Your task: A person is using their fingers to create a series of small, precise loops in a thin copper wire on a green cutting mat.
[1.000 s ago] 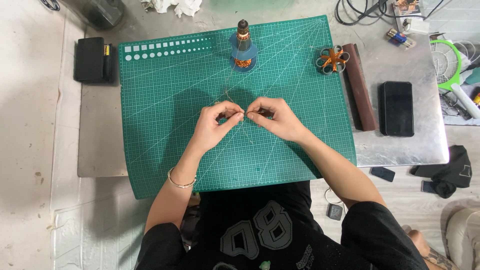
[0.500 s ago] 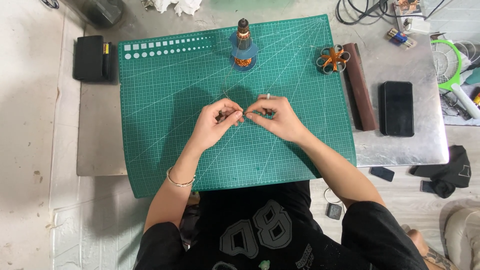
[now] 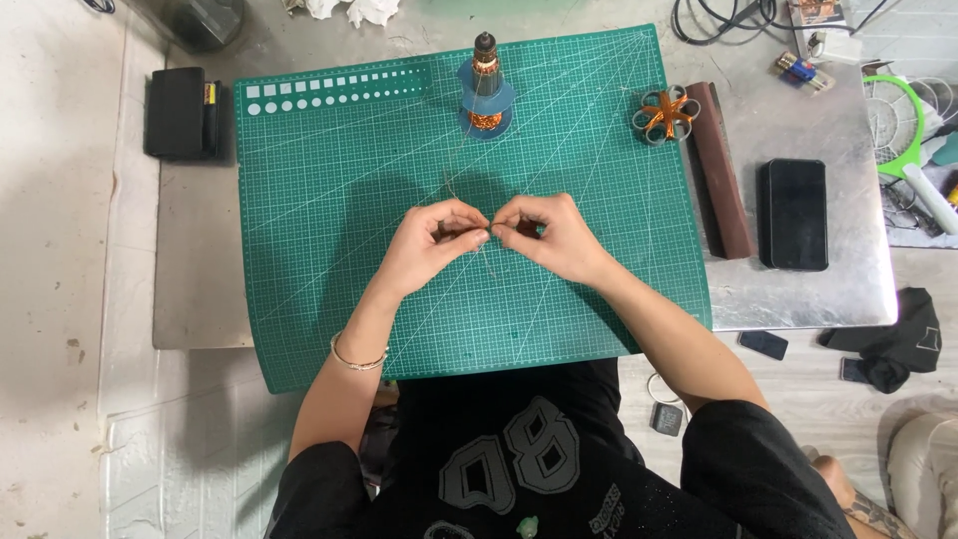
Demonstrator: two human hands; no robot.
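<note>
My left hand [image 3: 434, 240] and my right hand [image 3: 544, 233] meet fingertip to fingertip over the middle of the green cutting mat [image 3: 329, 190]. Both pinch a thin wire [image 3: 448, 180] that runs up the mat toward an upright motor armature with copper windings [image 3: 485, 88] on a blue base. The wire is very fine and hard to follow between the fingers. A bracelet sits on my left wrist.
A small copper-wound stator [image 3: 665, 114] lies at the mat's right edge beside a long brown bar [image 3: 720, 170]. A black phone [image 3: 794, 214] rests on the metal table [image 3: 200, 269]. A black case [image 3: 178, 112] sits at the far left. Cables and tools crowd the top right.
Both hands stay pinched together on the wire; they have shifted only slightly, fingers working at the same spot on the mat.
</note>
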